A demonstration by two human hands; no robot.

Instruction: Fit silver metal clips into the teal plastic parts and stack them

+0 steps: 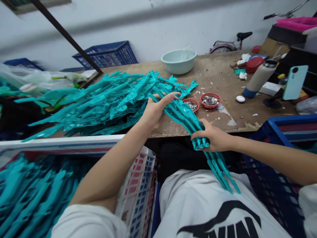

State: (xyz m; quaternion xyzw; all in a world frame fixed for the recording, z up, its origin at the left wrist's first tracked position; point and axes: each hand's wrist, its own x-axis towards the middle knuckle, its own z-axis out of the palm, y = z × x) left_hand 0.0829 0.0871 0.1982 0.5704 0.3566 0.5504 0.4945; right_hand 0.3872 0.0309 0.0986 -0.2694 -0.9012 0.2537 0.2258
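Note:
A bundle of several long teal plastic parts slants across the front edge of the table, held in both hands. Around its upper end my left hand is closed, thumb on top, beside the heap. Lower down, my right hand grips the bundle near its squared ends. Narrow teal strips hang below that hand towards the white shirt; whether they belong to the same parts I cannot tell. Behind my left hand spreads a large heap of similar teal parts.
Two red baskets of small metal pieces stand behind the bundle. Farther back are a pale green basin, a bottle and a phone on a stand. Crates flank me; the left one holds teal parts, and a blue crate stands right.

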